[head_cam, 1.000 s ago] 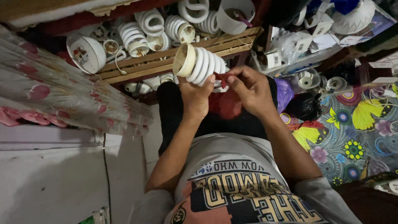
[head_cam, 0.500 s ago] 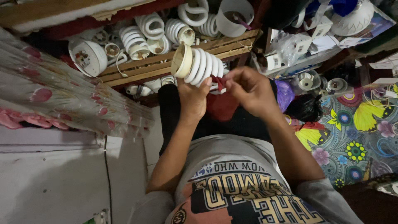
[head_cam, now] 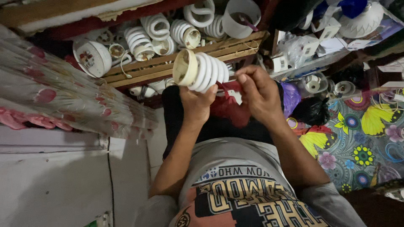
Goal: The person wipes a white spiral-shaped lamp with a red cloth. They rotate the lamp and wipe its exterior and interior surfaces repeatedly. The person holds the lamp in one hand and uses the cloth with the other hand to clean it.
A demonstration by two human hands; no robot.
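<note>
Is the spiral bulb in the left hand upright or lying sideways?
Sideways. The spiral bulb lies across the left hand, its cream base pointing left, its coils toward the right hand.

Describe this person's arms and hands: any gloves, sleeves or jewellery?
Both arms are bare to above the elbow, under short grey sleeves of a printed T-shirt. The left hand and right hand wear no gloves; no ring, watch or bracelet shows.

Left hand (head_cam: pixel 197 103) grips spiral bulb (head_cam: pixel 201 70); right hand (head_cam: pixel 259 93) alongside.
</note>
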